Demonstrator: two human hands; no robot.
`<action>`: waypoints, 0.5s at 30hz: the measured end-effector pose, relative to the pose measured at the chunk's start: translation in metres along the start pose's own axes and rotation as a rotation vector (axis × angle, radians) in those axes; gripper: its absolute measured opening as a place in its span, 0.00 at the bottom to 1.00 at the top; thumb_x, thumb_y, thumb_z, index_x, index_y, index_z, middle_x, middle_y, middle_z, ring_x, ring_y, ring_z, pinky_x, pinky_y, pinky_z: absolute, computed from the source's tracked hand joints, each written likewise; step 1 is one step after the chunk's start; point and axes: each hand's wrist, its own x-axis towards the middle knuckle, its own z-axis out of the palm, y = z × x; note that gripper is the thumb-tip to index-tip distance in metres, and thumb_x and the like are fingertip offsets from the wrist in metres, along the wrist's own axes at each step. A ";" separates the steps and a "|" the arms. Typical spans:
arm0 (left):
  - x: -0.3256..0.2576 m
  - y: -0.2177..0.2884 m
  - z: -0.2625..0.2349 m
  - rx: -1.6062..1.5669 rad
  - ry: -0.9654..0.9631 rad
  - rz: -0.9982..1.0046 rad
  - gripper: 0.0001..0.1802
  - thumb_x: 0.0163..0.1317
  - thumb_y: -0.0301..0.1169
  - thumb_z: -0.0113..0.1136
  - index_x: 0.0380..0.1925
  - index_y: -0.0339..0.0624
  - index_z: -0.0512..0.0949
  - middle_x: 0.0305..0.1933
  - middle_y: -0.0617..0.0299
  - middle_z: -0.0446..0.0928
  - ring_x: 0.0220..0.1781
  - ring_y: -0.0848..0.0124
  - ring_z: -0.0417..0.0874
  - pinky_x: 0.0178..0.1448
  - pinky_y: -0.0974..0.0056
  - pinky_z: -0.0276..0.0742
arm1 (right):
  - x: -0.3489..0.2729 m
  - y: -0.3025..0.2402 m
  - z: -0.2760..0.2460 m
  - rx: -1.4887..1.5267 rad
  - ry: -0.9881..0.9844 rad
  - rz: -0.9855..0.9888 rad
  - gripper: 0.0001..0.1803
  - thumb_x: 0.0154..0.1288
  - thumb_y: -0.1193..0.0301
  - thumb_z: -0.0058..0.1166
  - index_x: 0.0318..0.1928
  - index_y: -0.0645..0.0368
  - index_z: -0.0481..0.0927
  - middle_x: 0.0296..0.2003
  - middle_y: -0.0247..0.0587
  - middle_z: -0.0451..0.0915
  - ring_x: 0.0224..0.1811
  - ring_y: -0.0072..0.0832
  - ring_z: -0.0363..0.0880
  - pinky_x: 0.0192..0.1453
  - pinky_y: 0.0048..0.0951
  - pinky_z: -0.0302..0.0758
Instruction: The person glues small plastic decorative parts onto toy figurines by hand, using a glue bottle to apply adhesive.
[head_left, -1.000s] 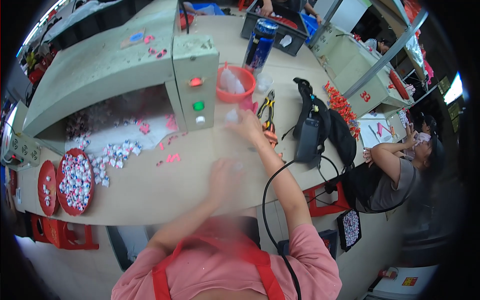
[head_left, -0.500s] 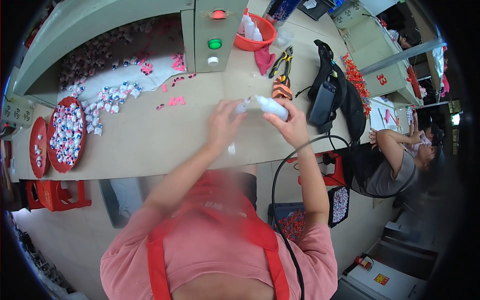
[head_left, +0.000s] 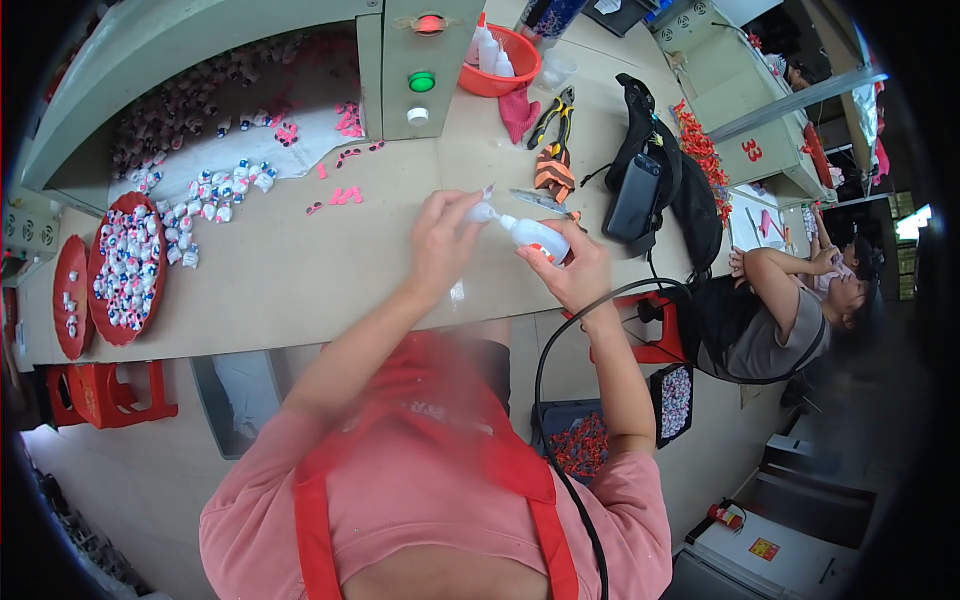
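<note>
Mid-frame, the left hand pinches a small white thing. The right hand wraps around a white bottle, tip close by. Squeezing too hard could drip on the table.

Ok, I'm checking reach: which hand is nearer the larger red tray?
Left. The left hand is to the right of the larger red tray; the right hand is farther right, holding a white bottle.
</note>
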 end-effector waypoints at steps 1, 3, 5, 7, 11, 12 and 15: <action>0.000 0.000 0.000 0.007 0.000 0.011 0.21 0.47 0.20 0.67 0.45 0.43 0.81 0.41 0.58 0.74 0.43 0.60 0.77 0.46 0.61 0.74 | 0.000 -0.001 -0.001 -0.013 -0.008 0.017 0.21 0.51 0.62 0.71 0.41 0.61 0.80 0.30 0.43 0.83 0.29 0.26 0.83 0.33 0.25 0.78; 0.000 0.001 -0.001 0.027 -0.007 0.025 0.21 0.47 0.20 0.67 0.45 0.43 0.81 0.41 0.58 0.74 0.44 0.60 0.77 0.46 0.60 0.74 | 0.002 -0.004 -0.004 -0.027 -0.019 0.034 0.21 0.51 0.62 0.71 0.41 0.61 0.81 0.29 0.43 0.83 0.28 0.27 0.83 0.33 0.25 0.78; -0.001 0.001 -0.002 0.048 -0.014 0.037 0.21 0.47 0.20 0.67 0.45 0.43 0.81 0.42 0.58 0.74 0.45 0.60 0.76 0.47 0.60 0.74 | 0.006 -0.007 -0.008 -0.101 -0.058 0.001 0.22 0.49 0.61 0.72 0.41 0.59 0.81 0.28 0.44 0.83 0.27 0.30 0.83 0.33 0.26 0.78; -0.001 0.001 -0.001 0.084 -0.061 0.079 0.21 0.46 0.19 0.66 0.44 0.43 0.81 0.43 0.58 0.74 0.47 0.59 0.76 0.49 0.59 0.74 | 0.011 -0.006 -0.011 -0.129 -0.086 -0.013 0.22 0.48 0.60 0.71 0.41 0.58 0.81 0.27 0.44 0.83 0.27 0.32 0.84 0.33 0.27 0.78; -0.004 -0.001 0.001 0.045 -0.089 0.058 0.21 0.46 0.19 0.67 0.44 0.43 0.81 0.43 0.59 0.75 0.46 0.59 0.77 0.49 0.60 0.75 | 0.021 -0.018 -0.020 -0.136 -0.129 0.038 0.21 0.49 0.60 0.70 0.40 0.57 0.81 0.27 0.44 0.83 0.27 0.34 0.84 0.33 0.29 0.78; -0.004 0.000 0.001 -0.018 -0.119 -0.008 0.21 0.48 0.17 0.66 0.45 0.41 0.81 0.43 0.59 0.75 0.45 0.63 0.78 0.47 0.63 0.77 | 0.022 -0.018 -0.020 -0.137 -0.132 0.038 0.21 0.49 0.60 0.70 0.40 0.57 0.81 0.27 0.44 0.83 0.27 0.34 0.84 0.33 0.29 0.78; -0.006 -0.002 0.002 -0.096 -0.175 -0.089 0.21 0.50 0.15 0.64 0.46 0.39 0.80 0.44 0.59 0.76 0.44 0.67 0.79 0.46 0.66 0.80 | 0.025 -0.018 -0.019 -0.084 -0.099 -0.046 0.19 0.51 0.61 0.69 0.40 0.57 0.80 0.26 0.44 0.83 0.27 0.34 0.84 0.34 0.30 0.78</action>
